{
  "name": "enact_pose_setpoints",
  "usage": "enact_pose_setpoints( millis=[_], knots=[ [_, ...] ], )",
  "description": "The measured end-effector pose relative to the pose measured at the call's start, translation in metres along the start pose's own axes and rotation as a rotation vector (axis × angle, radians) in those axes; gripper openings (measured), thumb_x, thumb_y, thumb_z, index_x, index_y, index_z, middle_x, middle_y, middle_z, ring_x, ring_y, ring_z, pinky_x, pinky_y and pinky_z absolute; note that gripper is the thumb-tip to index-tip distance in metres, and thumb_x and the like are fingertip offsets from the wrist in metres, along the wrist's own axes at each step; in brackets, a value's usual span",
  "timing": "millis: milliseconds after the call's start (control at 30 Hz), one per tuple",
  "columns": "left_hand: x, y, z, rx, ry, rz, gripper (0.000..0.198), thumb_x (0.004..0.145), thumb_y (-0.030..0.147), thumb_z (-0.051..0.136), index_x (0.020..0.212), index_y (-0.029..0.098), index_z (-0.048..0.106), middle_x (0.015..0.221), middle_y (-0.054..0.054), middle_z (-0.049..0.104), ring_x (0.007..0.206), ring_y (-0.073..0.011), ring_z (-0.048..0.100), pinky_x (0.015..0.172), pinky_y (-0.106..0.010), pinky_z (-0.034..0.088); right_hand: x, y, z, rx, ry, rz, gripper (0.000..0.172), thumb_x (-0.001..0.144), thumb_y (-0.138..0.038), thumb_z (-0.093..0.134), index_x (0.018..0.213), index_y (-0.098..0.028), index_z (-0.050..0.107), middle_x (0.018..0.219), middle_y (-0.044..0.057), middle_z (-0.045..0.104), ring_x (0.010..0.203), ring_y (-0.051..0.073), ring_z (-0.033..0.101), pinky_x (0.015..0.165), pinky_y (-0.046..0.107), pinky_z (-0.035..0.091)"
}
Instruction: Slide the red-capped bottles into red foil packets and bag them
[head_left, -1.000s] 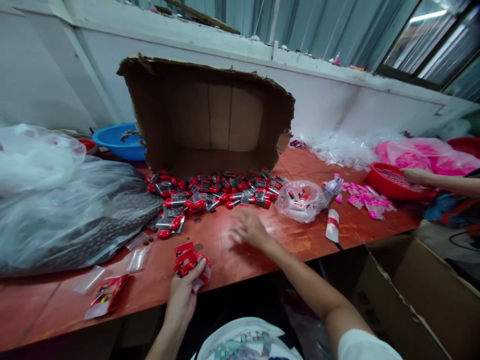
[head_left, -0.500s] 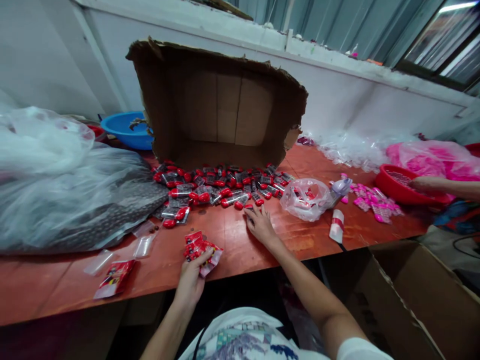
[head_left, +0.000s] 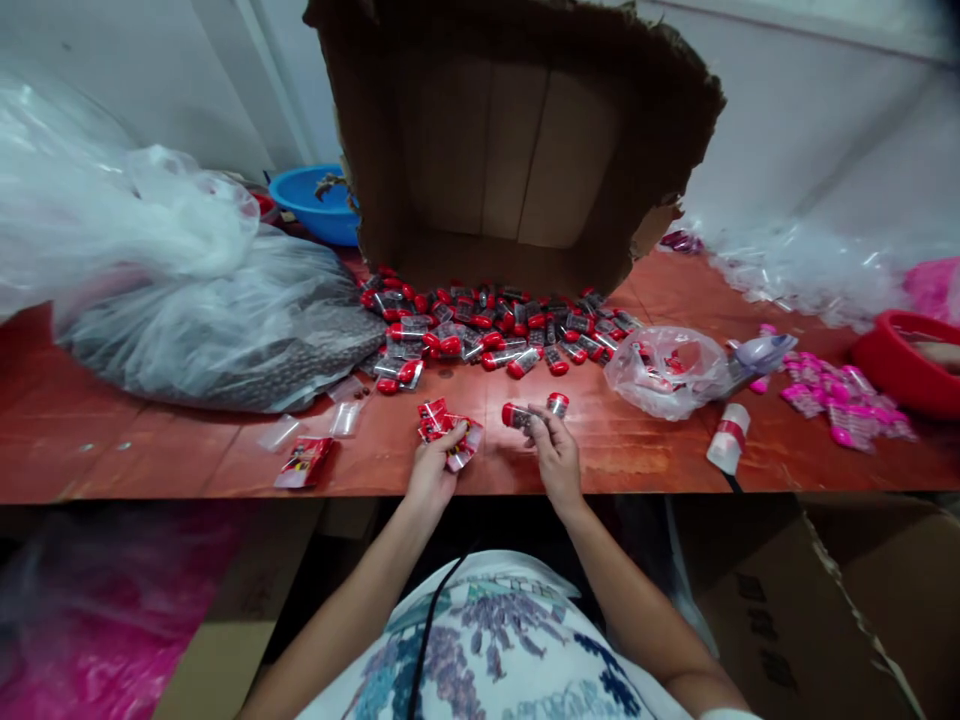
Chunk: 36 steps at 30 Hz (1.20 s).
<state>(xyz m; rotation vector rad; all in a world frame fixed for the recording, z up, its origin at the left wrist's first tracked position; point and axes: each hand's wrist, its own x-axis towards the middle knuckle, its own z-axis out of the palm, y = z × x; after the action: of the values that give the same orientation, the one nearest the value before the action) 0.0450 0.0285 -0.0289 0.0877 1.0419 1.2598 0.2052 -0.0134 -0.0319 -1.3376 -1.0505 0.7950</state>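
Observation:
In the head view, my left hand (head_left: 433, 474) is closed on several red printed packets (head_left: 436, 418) above the table's front edge. Just to its right, my right hand (head_left: 558, 462) pinches a small clear tube with a red cap (head_left: 516, 416) and dark contents. A second red-capped tube (head_left: 557, 404) shows by the same fingers; whether they grip it too I cannot tell. Beyond both hands lies a pile of similar red-capped tubes (head_left: 480, 340). One red packet (head_left: 305, 462) rests on the table at left, beside small clear sleeves (head_left: 346, 419).
A torn cardboard box (head_left: 517, 150) opens towards me behind the pile. A big clear bag of dark beads (head_left: 247, 330) lies left, near a blue basin (head_left: 315, 200). Rightward are a plastic bag (head_left: 660, 375), a white roll (head_left: 728, 440), pink pieces (head_left: 847, 405) and a red basket (head_left: 892, 370) with another person's hand.
My right hand has drawn back from the pile's edge towards my left hand, bringing red-capped tube along. My left hand still holds the red packets. The view has tilted down.

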Motion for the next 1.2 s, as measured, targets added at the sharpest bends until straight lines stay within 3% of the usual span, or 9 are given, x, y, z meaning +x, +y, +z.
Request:
enact_pose_setpoints(
  millis=[100,233,467,867,1200],
  knots=[
    [0.000,-0.002,0.002,-0.021,0.000,0.021,0.014,0.066,-0.004,0.067,0.071,0.009,0.066,0.070,-0.005,0.069,0.061,-0.0138,0.066,0.062,-0.024,0.056,-0.018,-0.007,0.014,0.271,-0.052,0.187,0.033,0.084,-0.041,0.057,0.109,-0.021,0.063,0.093,0.002,0.068,0.071,0.014,0.063,0.066,0.028,0.054],
    [-0.001,-0.002,0.002,-0.040,0.005,0.070,0.014,0.064,-0.003,0.069,0.069,0.009,0.065,0.068,-0.004,0.069,0.059,-0.0130,0.065,0.060,-0.023,0.055,-0.025,-0.004,0.025,0.379,-0.073,0.262,0.032,0.079,-0.040,0.063,0.104,-0.019,0.065,0.092,0.002,0.066,0.073,0.013,0.063,0.066,0.027,0.056],
    [-0.007,-0.003,-0.001,-0.007,-0.056,0.134,0.019,0.058,0.001,0.075,0.073,0.009,0.066,0.070,-0.005,0.070,0.063,-0.0151,0.066,0.065,-0.026,0.054,-0.025,0.002,0.030,0.478,0.018,0.285,0.029,0.078,-0.038,0.065,0.101,-0.020,0.063,0.096,0.002,0.065,0.078,0.014,0.064,0.069,0.029,0.058],
    [-0.012,-0.003,0.001,0.019,-0.100,0.234,0.024,0.051,0.007,0.081,0.070,0.011,0.066,0.065,-0.001,0.068,0.059,-0.0128,0.064,0.061,-0.023,0.052,-0.031,-0.001,0.029,0.527,0.052,0.316,0.025,0.078,-0.035,0.066,0.097,-0.020,0.060,0.091,0.001,0.066,0.075,0.013,0.066,0.069,0.029,0.058],
    [-0.021,0.004,0.001,0.080,-0.143,0.282,0.020,0.058,0.011,0.078,0.071,0.012,0.063,0.067,0.001,0.067,0.060,-0.0109,0.062,0.056,-0.020,0.046,-0.039,0.001,0.028,0.492,-0.129,0.321,0.022,0.077,-0.028,0.069,0.094,-0.019,0.060,0.079,-0.003,0.064,0.076,0.012,0.064,0.069,0.027,0.059]
  ],
)
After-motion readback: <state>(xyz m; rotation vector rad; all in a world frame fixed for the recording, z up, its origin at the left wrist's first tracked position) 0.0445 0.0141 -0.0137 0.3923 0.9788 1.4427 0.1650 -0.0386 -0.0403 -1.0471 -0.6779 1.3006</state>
